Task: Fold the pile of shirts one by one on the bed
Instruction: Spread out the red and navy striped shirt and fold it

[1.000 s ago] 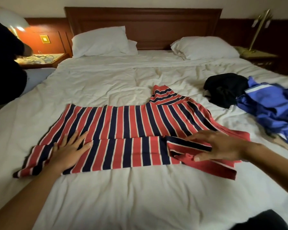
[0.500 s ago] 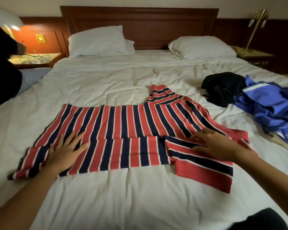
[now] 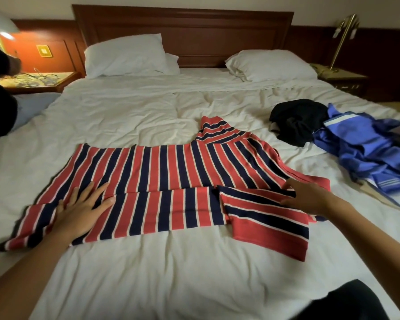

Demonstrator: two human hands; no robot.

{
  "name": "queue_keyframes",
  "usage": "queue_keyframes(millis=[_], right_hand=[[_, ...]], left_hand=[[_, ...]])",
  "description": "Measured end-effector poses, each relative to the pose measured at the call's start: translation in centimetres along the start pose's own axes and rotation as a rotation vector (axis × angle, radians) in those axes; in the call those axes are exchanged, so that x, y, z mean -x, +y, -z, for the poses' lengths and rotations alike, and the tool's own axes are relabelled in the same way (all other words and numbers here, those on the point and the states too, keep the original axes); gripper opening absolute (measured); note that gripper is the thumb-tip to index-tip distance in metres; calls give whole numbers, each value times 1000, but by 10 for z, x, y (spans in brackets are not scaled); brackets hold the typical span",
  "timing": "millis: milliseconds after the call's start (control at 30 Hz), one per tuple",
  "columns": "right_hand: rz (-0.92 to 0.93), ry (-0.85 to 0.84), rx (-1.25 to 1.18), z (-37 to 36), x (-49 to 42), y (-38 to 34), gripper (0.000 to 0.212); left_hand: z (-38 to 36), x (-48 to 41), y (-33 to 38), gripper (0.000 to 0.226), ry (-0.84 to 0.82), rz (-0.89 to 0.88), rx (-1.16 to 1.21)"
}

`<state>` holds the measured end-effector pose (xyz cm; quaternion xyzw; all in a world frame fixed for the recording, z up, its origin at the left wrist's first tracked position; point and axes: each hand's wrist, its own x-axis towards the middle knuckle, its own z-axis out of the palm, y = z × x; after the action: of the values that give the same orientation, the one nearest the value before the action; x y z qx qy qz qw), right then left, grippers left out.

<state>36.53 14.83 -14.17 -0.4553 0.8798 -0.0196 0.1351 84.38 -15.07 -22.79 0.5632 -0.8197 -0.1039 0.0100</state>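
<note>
**Both hands flat on the striped shirt, mid-fold**

Your left hand [image 3: 83, 211] lies palm down on the hem end of the striped shirt [image 3: 171, 172]. Its fingers are spread and straight, pointing up and to the right, and they press the cloth without gripping it. The forearm comes in from the lower left corner, low over the bed [image 3: 171, 280].

Your right hand [image 3: 310, 197] reaches in from the right with the arm nearly straight. It rests on the shoulder end of the shirt, where the near sleeve [image 3: 268, 225] is turned in. The fingers are stretched out to the left and laid on the fabric, so this hand is also released and pressing, not grasping.

The shirt lies sideways across the middle of the bed, with the hem to your left and the shoulders to your right. Its near long edge is folded up over the body as a band that runs between your two hands. The far sleeve [image 3: 217, 130] points toward the headboard [image 3: 183, 26].

Well to the right of the shirt, a black garment [image 3: 296, 121] and a blue garment [image 3: 365, 146] lie crumpled on the bed, touching each other. Two white pillows [image 3: 125, 55] sit against the headboard.
</note>
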Motion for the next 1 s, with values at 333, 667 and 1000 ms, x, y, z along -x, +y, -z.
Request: queue_keyframes(millis=[333, 667, 1000], right_hand=[[-227, 287, -941, -3, -42, -18, 37], [136, -289, -1163, 6, -7, -10, 53], [89, -312, -1387, -20, -13, -3, 68]], left_hand=[[9, -2, 10, 68, -76, 56, -78], [3, 20, 122, 77, -40, -303, 93], [-32, 23, 137, 74, -19, -357, -2]])
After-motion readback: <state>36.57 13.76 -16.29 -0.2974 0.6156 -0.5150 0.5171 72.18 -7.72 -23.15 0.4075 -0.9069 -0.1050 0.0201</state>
